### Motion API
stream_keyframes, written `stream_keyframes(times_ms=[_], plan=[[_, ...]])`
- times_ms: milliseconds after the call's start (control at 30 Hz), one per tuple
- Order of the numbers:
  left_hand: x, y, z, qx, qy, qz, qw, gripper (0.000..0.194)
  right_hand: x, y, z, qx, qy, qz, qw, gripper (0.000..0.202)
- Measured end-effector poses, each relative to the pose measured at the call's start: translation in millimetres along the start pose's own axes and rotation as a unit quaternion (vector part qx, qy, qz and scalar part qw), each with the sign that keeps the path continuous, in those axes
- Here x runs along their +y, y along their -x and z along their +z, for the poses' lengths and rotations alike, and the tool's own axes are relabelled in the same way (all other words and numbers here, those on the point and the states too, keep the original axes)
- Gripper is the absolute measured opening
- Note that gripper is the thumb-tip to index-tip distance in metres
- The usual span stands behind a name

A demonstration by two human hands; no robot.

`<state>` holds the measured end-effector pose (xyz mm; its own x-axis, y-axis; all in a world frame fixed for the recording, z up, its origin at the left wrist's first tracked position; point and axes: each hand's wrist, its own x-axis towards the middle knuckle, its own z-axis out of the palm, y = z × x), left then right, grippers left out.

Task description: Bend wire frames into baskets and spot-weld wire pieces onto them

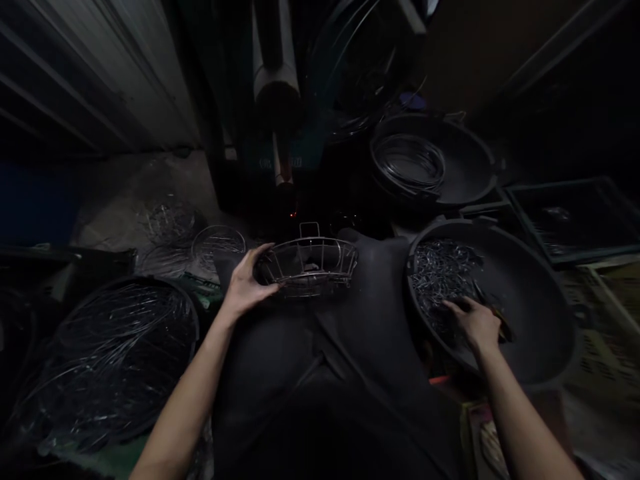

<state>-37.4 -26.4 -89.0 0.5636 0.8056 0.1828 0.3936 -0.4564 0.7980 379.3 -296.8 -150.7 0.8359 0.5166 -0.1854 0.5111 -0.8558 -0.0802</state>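
Wire basket (316,274) steadied over lap (280,347)
Left hand (244,285) holds its rim, freeing right hand (481,327) among metal bits (440,265); right grip, can't tell.

No readable text (panel lettering (281,162) too blurred).

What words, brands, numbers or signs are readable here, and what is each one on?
No text here can be read for certain.
Pale characters on the dark teal panel behind the pipe: too blurred and dim to read.
Dark printed marks on the tan surface at the far right, beside the large bowl: too blurred to read.
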Motion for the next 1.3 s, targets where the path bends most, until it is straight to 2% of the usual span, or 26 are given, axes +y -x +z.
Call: stream_keyframes(times_ms=[100,200,300,367,400,467,567,667,733,833,967,1133,1233,1300], plan=[[24,-7,-11.9,-0.008,-0.037,0.030,0.999,0.067,-6,7,-14,-0.037,0.037,0.051,0.997,0.047],[44,-13,-9.1,-0.046,-0.075,0.031,0.996,0.066,-17,19,-34,-0.020,0.041,0.090,0.995,0.046],[50,-18,2.2,-0.075,-0.112,0.024,0.991,0.072,-47,42,-59,0.056,-0.086,0.097,0.990,0.038],[50,-19,7.9,-0.073,-0.129,0.025,0.989,0.071,-82,66,-78,0.067,-0.253,0.042,0.964,0.033],[50,-19,9.5,-0.070,-0.133,0.027,0.988,0.069,-104,78,-87,0.033,-0.341,-0.003,0.939,0.034],[53,-19,10.1,-0.069,-0.136,0.035,0.988,0.067,-151,99,-100,-0.081,-0.460,-0.072,0.881,0.038],[61,-20,7.2,-0.072,-0.149,0.062,0.984,0.067,-213,114,-107,-0.215,-0.541,-0.138,0.801,0.039],[67,-23,3.0,-0.070,-0.176,0.085,0.978,0.068,-249,112,-101,-0.258,-0.573,-0.167,0.760,0.039],[69,-25,-0.2,-0.061,-0.191,0.087,0.976,0.068,-261,107,-94,-0.237,-0.575,-0.181,0.762,0.036],[66,-27,-5.1,-0.046,-0.198,0.083,0.976,0.068,-270,104,-86,-0.191,-0.560,-0.198,0.781,0.031],[60,-28,-9.4,-0.047,-0.181,0.082,0.979,0.068,-279,108,-78,-0.150,-0.566,-0.209,0.783,0.026],[55,-31,-11.5,-0.027,-0.158,0.082,0.984,0.068,-288,118,-66,-0.006,-0.497,-0.251,0.831,0.021],[53,-34,-13.1,-0.014,-0.145,0.079,0.986,0.067,-295,122,-58,0.065,-0.494,-0.256,0.828,0.020],[50,-36,-14.1,-0.003,-0.137,0.083,0.987,0.066,-300,121,-54,0.088,-0.503,-0.259,0.820,0.019]])
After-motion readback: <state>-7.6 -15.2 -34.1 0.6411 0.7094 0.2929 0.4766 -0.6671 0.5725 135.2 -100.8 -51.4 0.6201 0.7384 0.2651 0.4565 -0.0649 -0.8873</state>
